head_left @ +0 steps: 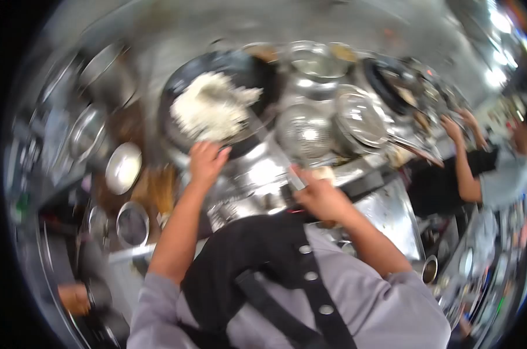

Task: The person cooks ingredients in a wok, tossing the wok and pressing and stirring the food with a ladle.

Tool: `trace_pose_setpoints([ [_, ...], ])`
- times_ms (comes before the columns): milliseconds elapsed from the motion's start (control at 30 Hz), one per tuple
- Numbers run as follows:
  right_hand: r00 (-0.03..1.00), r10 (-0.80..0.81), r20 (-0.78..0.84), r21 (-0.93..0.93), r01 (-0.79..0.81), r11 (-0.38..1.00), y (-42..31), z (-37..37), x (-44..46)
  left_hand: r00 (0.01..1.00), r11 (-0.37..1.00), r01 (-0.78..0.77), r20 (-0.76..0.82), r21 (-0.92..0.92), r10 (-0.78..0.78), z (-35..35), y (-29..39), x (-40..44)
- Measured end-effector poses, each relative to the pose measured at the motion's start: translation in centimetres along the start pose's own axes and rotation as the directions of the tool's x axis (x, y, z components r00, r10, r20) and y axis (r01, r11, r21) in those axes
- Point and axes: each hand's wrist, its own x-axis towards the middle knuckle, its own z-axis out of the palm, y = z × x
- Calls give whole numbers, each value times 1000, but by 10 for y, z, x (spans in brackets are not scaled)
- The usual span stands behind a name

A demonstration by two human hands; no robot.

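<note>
A large dark wok holds a heap of white rice. My left hand is closed at the wok's near rim, with its thumb pointing right; the part it grips is hidden under the fingers. My right hand is wrapped round the handle of a long-handled metal cooking utensil. The shaft slants up and left over the wok's right side toward the rice. Blur and rice hide its working end, so I cannot tell whether it is a ladle or a spatula.
Right of the wok are a perforated strainer and a handled sieve. Behind them stands a metal pot. Bowls, including a white one, stand left. Another person works at a second wok at the far right.
</note>
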Motion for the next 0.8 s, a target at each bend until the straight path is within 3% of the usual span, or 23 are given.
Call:
trace_pose_setpoints([
  [67,997,33,64,-162,-22,987,-1,9,-6,1000,999,-23,12,-39,23,7,-5,1],
  [100,995,-82,56,-255,94,962,26,26,-3,994,1000,6,109,-14,-4,4,-2,2],
  [133,983,-180,37,-137,184,973,52,46,3,989,997,72,128,-25,-68,1,7,8],
  [167,957,-289,21,-24,290,957,74,56,7,935,972,236,277,-13,-223,-1,8,13],
  [233,956,-290,-38,20,291,956,94,55,1,814,949,313,503,43,-291,-9,14,36],
  [300,951,-303,-55,65,306,950,97,57,-9,750,930,365,581,34,-316,-8,10,46],
  [333,957,-285,-53,92,289,953,99,58,-16,751,934,355,588,27,-302,-4,6,41],
  [400,975,-218,-29,90,220,971,90,51,-33,929,991,122,346,57,-134,10,3,27],
  [433,976,-215,-36,86,218,972,91,51,-36,930,992,117,344,50,-127,15,1,22],
  [500,984,-171,-40,67,173,983,92,56,-42,975,995,105,197,-1,-102,19,4,18],
  [633,986,-161,-53,-69,157,985,82,44,-57,982,999,47,184,24,-51,20,2,18],
  [733,975,-220,-42,-49,218,975,70,32,-66,975,998,47,216,34,-53,17,10,18],
  [767,992,-123,11,-39,123,992,53,21,-76,937,993,115,329,22,-116,-1,26,25],
  [800,987,-159,21,-124,160,979,36,3,-85,907,989,149,396,26,-147,-12,32,26],
])
